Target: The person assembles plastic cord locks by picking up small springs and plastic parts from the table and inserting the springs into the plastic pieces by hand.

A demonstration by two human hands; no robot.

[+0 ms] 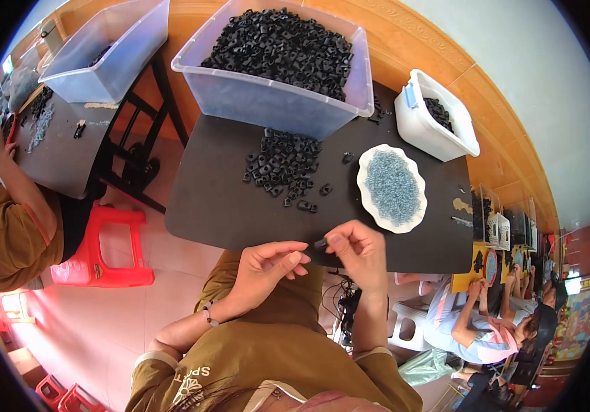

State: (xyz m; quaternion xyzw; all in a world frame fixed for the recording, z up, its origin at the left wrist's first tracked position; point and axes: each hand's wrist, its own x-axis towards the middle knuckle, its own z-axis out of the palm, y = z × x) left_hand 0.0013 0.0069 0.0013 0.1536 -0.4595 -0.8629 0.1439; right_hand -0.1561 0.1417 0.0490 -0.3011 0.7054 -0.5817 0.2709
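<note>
Above the near edge of the dark table, my right hand (359,251) pinches a small black plastic part (320,244) between thumb and fingers. Close to its left is my left hand (267,271), thumb and fingertips drawn together; anything between them is too small to make out. Beyond both hands lies a loose pile of black plastic parts (282,161), with a few strays on its near side. To the right of the pile stands a white scalloped plate (362,180) heaped with tiny grey-blue pieces (394,185).
A large clear bin (267,103) full of black parts stands at the back of the table (219,199), and a smaller white bin (422,127) at back right. Left, a person (20,233) works beside a red stool (113,257). More people (466,323) sit at right.
</note>
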